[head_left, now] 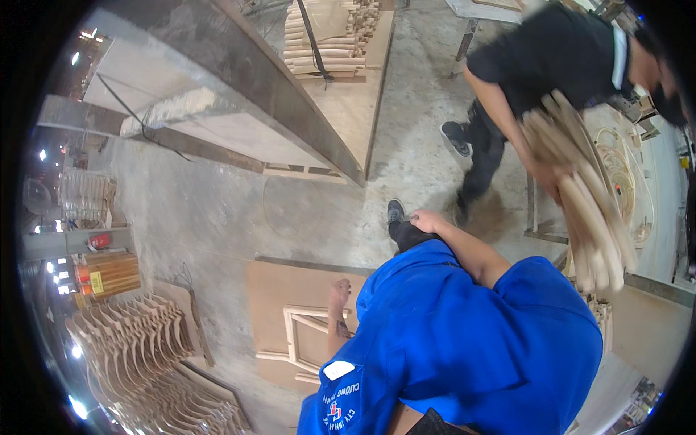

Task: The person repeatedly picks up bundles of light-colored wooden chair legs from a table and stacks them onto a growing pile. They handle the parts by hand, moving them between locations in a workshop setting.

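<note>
My left hand [339, 295] hangs at my side with its fingers curled in and nothing visible in them. From this view it overlaps a flat wooden frame [291, 337] of joined pale bars, lying on a brown board [268, 290] on the floor. In front of my dark trouser leg is my right hand [426, 220], loosely closed, with no object showing in it. Blue sleeves cover both my upper arms. Close by at the right, a co-worker in black [551, 54] bends over, carrying a bundle of curved wooden pieces [580, 196] against the body.
A grey metal beam [254, 80] crosses the upper left. Behind it, stacked wooden pieces [326, 43] stand on a plywood sheet [348, 109]. Rows of curved wooden parts [138, 337] fill the lower left. Coiled hose [616, 163] lies at the right, beyond the co-worker.
</note>
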The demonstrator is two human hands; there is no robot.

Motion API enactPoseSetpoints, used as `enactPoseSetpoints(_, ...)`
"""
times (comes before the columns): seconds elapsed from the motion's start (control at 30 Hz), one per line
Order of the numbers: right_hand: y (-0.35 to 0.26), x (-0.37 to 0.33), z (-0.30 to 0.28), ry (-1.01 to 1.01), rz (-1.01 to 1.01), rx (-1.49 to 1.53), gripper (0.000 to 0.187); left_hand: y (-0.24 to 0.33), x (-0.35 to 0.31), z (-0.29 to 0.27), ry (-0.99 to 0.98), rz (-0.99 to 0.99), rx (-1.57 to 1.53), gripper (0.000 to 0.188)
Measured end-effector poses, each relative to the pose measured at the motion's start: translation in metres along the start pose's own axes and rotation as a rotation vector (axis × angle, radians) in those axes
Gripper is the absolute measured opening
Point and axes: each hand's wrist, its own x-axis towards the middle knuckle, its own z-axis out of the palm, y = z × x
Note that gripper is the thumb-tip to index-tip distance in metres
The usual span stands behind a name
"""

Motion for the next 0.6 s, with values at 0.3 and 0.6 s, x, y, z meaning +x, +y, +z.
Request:
enactPoseSetpoints(0.3, -0.056, 0.131, -0.030, -0.106, -0.090, -0.196, 0.040, 0.051, 0.037, -0.031, -0.119, 0.191, 0.291, 0.040)
enactPoseSetpoints(0.6, -0.076, 0.169, -0.071, 0.129, -0.041, 0.076, 0.044, 0.096, 0.098, -0.082, 0.050, 0.105, 0.309, 0.039)
